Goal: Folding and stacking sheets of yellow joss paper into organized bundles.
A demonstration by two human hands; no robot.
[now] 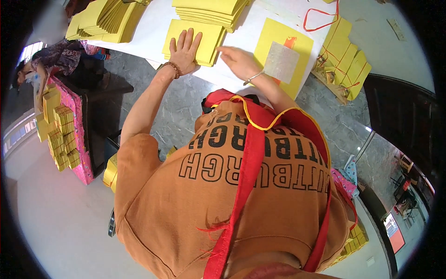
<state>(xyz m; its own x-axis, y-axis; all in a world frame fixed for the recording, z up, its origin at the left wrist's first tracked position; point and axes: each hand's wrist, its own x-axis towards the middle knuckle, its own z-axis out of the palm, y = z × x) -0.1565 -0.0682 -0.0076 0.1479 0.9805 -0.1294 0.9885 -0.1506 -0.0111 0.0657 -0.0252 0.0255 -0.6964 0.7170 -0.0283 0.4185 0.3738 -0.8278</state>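
Note:
My left hand [184, 55] lies flat, fingers spread, on top of a short stack of yellow paper [211, 37] on the white table. Beside the stack's right edge is my right hand [239, 63], its fingers stretched out toward the paper; whether the fingertips touch it I cannot tell. Nothing shows in either hand. To the right lies a yellow sheet [303, 49] bearing a pale greyish square [281, 63] and orange-red marks.
Fanned yellow paper piles stand at the far left [104, 18] and far middle [211, 10] of the white table [153, 35]. A red cord loop [320, 29] lies far right. Tied yellow bundles [346, 63] stand beyond the right edge. A pink-covered table [76, 135] with yellow bundles is at left.

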